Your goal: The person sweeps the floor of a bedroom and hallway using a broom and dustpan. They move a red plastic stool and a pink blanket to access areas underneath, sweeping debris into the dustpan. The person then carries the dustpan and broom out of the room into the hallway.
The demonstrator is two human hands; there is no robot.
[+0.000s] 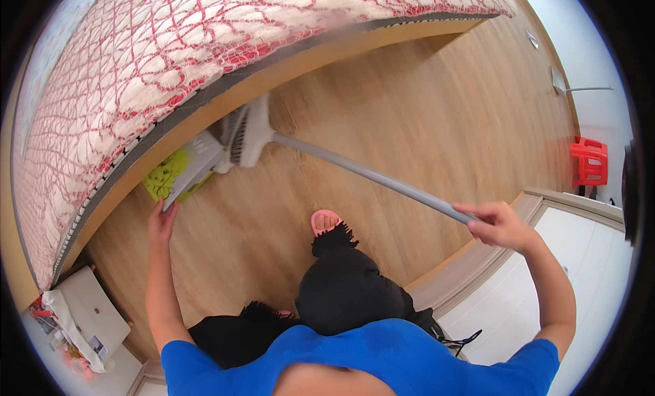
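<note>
Broom (249, 133) and dustpan (191, 167) meet on the wood floor (409, 109) at the bed (136, 68) edge, seen from the head view. Your right hand (498, 225) is closed around the top end of the grey handle (368, 174); your left hand (162, 222) grips the dustpan's near edge. Hands sit well apart. Both tools look like light, stiff plastic, I'd judge; the long handle gives leverage, so hold it firmly. The pan may slide on the smooth floor, so pin it at the rim
</note>
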